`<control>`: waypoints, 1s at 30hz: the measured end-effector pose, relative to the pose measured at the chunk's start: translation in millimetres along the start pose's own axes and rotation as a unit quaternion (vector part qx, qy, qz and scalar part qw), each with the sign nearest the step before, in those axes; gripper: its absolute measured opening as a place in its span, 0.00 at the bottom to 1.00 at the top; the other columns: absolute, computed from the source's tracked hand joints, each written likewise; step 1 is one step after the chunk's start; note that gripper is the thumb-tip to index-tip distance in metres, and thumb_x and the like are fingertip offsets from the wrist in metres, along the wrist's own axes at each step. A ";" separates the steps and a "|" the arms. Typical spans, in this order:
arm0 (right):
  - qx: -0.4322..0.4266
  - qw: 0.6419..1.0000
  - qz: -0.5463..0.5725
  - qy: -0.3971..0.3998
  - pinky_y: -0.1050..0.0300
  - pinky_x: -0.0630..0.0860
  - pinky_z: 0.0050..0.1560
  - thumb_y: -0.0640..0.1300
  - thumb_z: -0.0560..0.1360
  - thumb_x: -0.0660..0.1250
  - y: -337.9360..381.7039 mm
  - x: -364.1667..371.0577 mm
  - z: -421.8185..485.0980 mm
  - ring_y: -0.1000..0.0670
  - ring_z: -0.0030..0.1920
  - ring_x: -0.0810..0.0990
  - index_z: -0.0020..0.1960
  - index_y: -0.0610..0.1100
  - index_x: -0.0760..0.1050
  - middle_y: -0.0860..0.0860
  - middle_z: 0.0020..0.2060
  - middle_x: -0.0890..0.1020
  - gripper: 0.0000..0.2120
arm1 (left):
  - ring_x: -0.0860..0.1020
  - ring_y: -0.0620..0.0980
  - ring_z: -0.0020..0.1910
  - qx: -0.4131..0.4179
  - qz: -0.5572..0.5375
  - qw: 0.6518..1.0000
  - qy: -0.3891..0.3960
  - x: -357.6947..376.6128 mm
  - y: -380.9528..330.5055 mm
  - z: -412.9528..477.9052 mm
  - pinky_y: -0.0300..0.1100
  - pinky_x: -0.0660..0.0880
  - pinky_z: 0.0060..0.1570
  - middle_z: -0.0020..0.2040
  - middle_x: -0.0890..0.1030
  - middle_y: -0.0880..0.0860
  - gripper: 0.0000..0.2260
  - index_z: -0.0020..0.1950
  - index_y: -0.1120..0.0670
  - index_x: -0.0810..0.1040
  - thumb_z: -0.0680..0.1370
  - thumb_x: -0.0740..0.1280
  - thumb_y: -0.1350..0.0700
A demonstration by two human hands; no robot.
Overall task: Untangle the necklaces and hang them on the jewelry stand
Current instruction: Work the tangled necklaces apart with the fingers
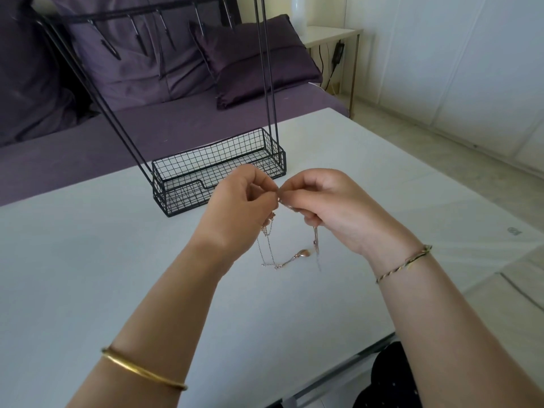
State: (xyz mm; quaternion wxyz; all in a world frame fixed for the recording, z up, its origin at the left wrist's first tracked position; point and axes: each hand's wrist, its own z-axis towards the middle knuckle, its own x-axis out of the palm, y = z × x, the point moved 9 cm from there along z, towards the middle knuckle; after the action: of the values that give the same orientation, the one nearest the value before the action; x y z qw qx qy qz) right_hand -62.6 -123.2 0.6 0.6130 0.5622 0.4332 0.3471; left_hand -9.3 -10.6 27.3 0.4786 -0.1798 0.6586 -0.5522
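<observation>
left hand [235, 207]: we pinch the necklaces [276, 254] with curled fingers, frame centre.
right hand [326, 207]: same pinch, chains dangling to table [88, 260].
risk: we think pulling apart tightens the knot.
jewelry stand [217, 178]: hooks bare, upper left.

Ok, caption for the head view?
Left hand and right hand pinch tangled gold necklaces over white table, black wire jewelry stand behind.

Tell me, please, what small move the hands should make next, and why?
Probably ease the left hand and right hand slightly apart to loosen the tangle: both pinch the necklaces close together, the chains hang looped together below, and the jewelry stand has bare hooks.
</observation>
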 end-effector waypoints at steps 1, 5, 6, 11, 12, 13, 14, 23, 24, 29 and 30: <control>0.002 1.000 0.003 0.005 0.60 0.63 0.32 0.36 0.72 0.68 -0.9 1.0 0.3 0.54 0.29 0.66 0.40 0.44 0.80 0.54 0.26 0.73 0.05 | 0.74 0.43 0.30 0.004 0.005 1.000 0.000 0.2 -0.6 -0.2 0.41 0.74 0.35 0.33 0.77 0.52 0.07 0.42 0.54 0.75 0.76 0.64 0.65; 0.001 1.000 -0.010 0.004 0.62 0.63 0.30 0.39 0.72 0.70 -1.3 -0.4 0.1 0.55 0.27 0.65 0.40 0.44 0.81 0.57 0.23 0.70 0.03 | 0.73 0.45 0.30 0.017 0.031 0.999 0.000 0.6 -1.0 0.0 0.41 0.73 0.34 0.31 0.76 0.49 0.07 0.42 0.53 0.75 0.76 0.63 0.65; -0.001 1.000 -0.023 -0.001 0.62 0.64 0.30 0.39 0.71 0.71 -0.8 -1.8 -0.1 0.56 0.27 0.66 0.39 0.45 0.81 0.58 0.22 0.71 0.03 | 0.73 0.45 0.31 0.021 0.041 0.999 0.001 0.8 -1.0 0.1 0.40 0.72 0.33 0.31 0.76 0.49 0.07 0.42 0.53 0.75 0.75 0.63 0.64; -0.014 0.995 -0.094 -0.013 0.62 0.66 0.34 0.39 0.72 0.67 3.7 -1.9 -1.4 0.58 0.26 0.68 0.37 0.44 0.78 0.56 0.26 0.73 0.06 | 0.73 0.44 0.30 0.034 0.069 0.997 0.004 3.2 -1.8 0.8 0.35 0.71 0.30 0.33 0.76 0.48 0.05 0.43 0.54 0.75 0.75 0.65 0.63; -0.016 0.995 -0.102 -0.017 0.60 0.66 0.35 0.38 0.72 0.66 3.8 -2.2 -1.2 0.56 0.29 0.69 0.37 0.42 0.77 0.53 0.28 0.73 0.06 | 0.72 0.44 0.30 0.035 0.071 0.997 0.003 3.4 -1.9 0.9 0.35 0.71 0.29 0.32 0.76 0.48 0.04 0.43 0.54 0.76 0.75 0.65 0.63; -0.017 0.994 -0.103 -0.022 0.57 0.66 0.37 0.38 0.72 0.65 3.7 -2.9 -0.7 0.53 0.31 0.69 0.38 0.40 0.77 0.51 0.30 0.74 0.05 | 0.72 0.44 0.29 0.037 0.073 0.997 0.002 3.7 -2.1 0.9 0.35 0.71 0.29 0.32 0.76 0.48 0.04 0.43 0.54 0.76 0.75 0.65 0.63; -0.016 0.994 -0.100 -0.028 0.55 0.66 0.37 0.38 0.72 0.64 3.3 -4.6 -0.5 0.51 0.33 0.70 0.39 0.38 0.77 0.49 0.31 0.74 0.05 | 0.72 0.44 0.29 0.040 0.075 0.996 0.002 4.1 -2.7 0.6 0.36 0.71 0.29 0.33 0.76 0.49 0.05 0.44 0.54 0.76 0.75 0.65 0.63; 0.008 0.999 -0.048 -0.004 0.61 0.63 0.31 0.39 0.71 0.70 3.4 -5.7 -2.3 0.58 0.26 0.66 0.38 0.46 0.82 0.59 0.24 0.72 0.05 | 0.72 0.43 0.29 0.056 0.067 0.996 -0.018 1.1 -6.0 -0.4 0.35 0.70 0.28 0.35 0.76 0.49 0.08 0.45 0.50 0.71 0.75 0.65 0.63; 0.011 0.999 -0.046 0.000 0.62 0.63 0.31 0.39 0.71 0.70 2.4 -4.6 -2.6 0.58 0.26 0.66 0.37 0.47 0.82 0.59 0.25 0.73 0.06 | 0.71 0.41 0.28 0.061 0.069 0.996 -0.019 1.3 -7.0 -0.6 0.34 0.69 0.27 0.34 0.76 0.49 0.09 0.44 0.50 0.71 0.75 0.65 0.63; -0.001 0.998 -0.067 0.005 0.72 0.64 0.27 0.36 0.70 0.70 2.8 -4.2 -2.1 0.62 0.25 0.71 0.37 0.46 0.80 0.59 0.25 0.76 0.07 | 0.76 0.49 0.33 0.073 0.091 0.993 -0.017 3.3 -9.1 -1.6 0.39 0.71 0.28 0.35 0.76 0.48 0.09 0.45 0.49 0.71 0.75 0.64 0.63; -0.007 0.997 -0.077 0.001 0.72 0.65 0.27 0.36 0.71 0.70 3.5 -5.0 -1.9 0.63 0.25 0.71 0.38 0.45 0.81 0.59 0.25 0.76 0.06 | 0.77 0.51 0.35 0.069 0.098 0.993 -0.013 4.5 -8.5 -1.6 0.40 0.72 0.28 0.36 0.76 0.48 0.08 0.46 0.49 0.71 0.75 0.64 0.62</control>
State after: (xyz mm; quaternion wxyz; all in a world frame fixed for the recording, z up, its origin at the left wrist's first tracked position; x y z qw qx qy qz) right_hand -66.1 -126.6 4.8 0.6414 0.5221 0.4739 0.3026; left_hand -15.3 -15.9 32.9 0.5501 -0.0879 0.6271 -0.5444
